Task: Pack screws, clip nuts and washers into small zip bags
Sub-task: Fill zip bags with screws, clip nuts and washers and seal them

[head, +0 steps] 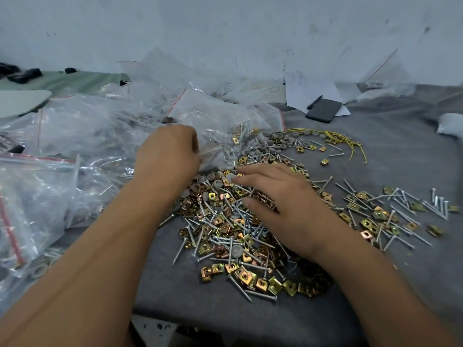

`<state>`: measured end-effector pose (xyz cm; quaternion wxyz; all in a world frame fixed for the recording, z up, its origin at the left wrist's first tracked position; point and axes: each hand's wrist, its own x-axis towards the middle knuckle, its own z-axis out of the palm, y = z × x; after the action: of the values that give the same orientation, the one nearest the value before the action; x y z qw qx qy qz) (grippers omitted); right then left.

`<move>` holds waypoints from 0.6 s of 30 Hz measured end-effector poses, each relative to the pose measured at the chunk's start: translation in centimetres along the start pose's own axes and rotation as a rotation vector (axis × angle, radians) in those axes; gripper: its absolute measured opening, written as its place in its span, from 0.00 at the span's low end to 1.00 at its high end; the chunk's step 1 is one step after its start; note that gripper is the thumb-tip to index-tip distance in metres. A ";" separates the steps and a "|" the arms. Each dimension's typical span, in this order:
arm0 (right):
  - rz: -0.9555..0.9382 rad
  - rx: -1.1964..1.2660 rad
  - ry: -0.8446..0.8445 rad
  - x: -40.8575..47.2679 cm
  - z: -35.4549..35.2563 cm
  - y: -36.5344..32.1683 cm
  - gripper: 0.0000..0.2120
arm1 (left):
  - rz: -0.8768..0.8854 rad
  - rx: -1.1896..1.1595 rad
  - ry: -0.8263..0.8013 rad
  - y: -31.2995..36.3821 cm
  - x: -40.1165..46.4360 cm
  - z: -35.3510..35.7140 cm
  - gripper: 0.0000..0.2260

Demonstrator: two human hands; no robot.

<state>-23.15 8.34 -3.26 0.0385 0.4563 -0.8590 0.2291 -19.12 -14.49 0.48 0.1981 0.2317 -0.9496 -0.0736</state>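
- The bench (375,151), under a grey cloth, carries everything; its near edge runs just below the main pile, so loose parts swept toward the person could roll off.
- A heap of clear bags (82,136) with red zip strips lies left of the main pile and behind it. The film looks thin, limp and slippery; I judge the stiffer zip strip the best place to grip.
- The main pile (233,221), the landmark here, is a mix of screws (239,288), clip nuts (261,284) and grey washers (236,250). It lies mid-bench, between the two forearms.
- A thinner scatter of the same parts (385,211) lies right of the main pile. Open cloth beyond and behind it gives the widest room for sorting.
- The left hand (170,156), at the far left edge of the main pile, has its fingers curled round the mouth of a small zip bag (215,136), pinching it at the zip strip.
- The right hand (273,199) rests flat on top of the main pile, fingers nearly straight and spread, grasping nothing I can see.
- A dark phone (324,110) and a pen lie on white paper well behind the main pile, clear of the work.
- Yellow wire ties (345,144) lie behind and right of the main pile.
- Singly, the screws are stiff, sharp-tipped and apt to roll; pinch them mid-shank. The clip nuts are small, hard and light; take them by their flat faces.
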 end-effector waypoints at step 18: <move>0.333 -0.036 0.107 -0.6 -1.8 2.8 0.08 | 0.175 -0.206 -0.383 0.6 -1.3 -0.1 0.13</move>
<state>-25.30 10.95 -2.79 0.0537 0.2942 -0.9233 0.2409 -18.30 -13.39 0.22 0.0423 0.1088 -0.9737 -0.1954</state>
